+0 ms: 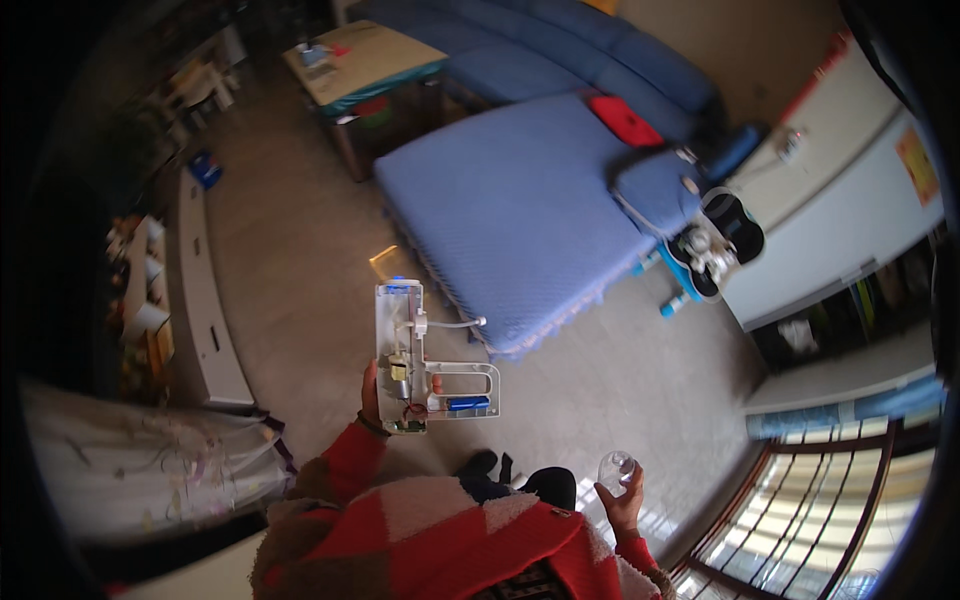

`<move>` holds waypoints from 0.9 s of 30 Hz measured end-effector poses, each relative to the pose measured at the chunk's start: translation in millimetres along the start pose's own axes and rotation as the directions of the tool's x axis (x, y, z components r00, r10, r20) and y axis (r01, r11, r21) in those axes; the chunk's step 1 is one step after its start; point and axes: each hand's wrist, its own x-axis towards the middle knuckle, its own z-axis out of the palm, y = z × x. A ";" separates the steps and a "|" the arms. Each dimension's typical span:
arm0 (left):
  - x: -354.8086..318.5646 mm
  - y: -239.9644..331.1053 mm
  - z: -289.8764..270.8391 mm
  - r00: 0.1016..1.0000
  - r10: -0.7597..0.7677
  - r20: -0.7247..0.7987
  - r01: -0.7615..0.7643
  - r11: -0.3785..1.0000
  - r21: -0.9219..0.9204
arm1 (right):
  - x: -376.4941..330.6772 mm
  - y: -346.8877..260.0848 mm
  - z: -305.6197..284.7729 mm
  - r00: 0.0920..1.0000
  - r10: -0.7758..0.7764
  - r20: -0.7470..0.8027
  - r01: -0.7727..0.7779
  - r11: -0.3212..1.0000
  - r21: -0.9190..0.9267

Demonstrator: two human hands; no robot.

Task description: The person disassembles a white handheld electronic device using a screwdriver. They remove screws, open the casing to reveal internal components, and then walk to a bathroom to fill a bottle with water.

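Observation:
My left hand point(371, 395) grips the left side of an opened white gun-shaped device point(386, 330), held up in front of me with its inside showing. Within its half shell sit a small metal motor point(402, 388), some wiring and a blue cylindrical battery point(468, 404) in the looped handle part. A pale thin tube point(452, 324) sticks out to the right from it. Lower down and to the right, my right hand point(625, 502) is closed around a small clear rounded container point(615, 468), well apart from the device. Most of my left fingers are hidden behind the shell.
A large bed-like seat with a blue cover point(510, 200) lies ahead, with a blue sofa point(640, 65) behind it. A low table point(365, 65) stands far left. Right of the seat is a blue-and-black stool point(740, 235) with things on it. A long white cabinet point(205, 320) runs along the left.

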 end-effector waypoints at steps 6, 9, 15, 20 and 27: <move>-42.6 55.8 16.7 0.956 0.295 0.005 -0.295 0.955 0.024 | 106.1 -48.6 49.2 0.947 -0.238 0.216 0.241 0.970 0.010; -76.5 81.9 28.0 0.882 0.468 -0.048 -0.463 0.882 0.082 | 148.6 -64.7 71.9 0.895 -0.317 0.314 0.312 0.948 0.067; -108.1 116.8 52.8 0.500 0.817 -0.287 -0.755 0.574 0.318 | 276.6 -106.9 130.1 0.776 -0.479 0.411 0.444 0.877 0.183; -115.1 127.1 43.9 0.157 0.905 -0.395 -0.793 0.354 0.496 | 361.8 -165.6 200.4 0.708 -0.508 0.491 0.439 0.861 0.258; -136.5 165.1 -3.4 -0.137 0.865 -0.482 -0.867 0.130 0.480 | 420.1 -332.8 339.9 0.358 -0.677 0.643 0.552 0.709 0.439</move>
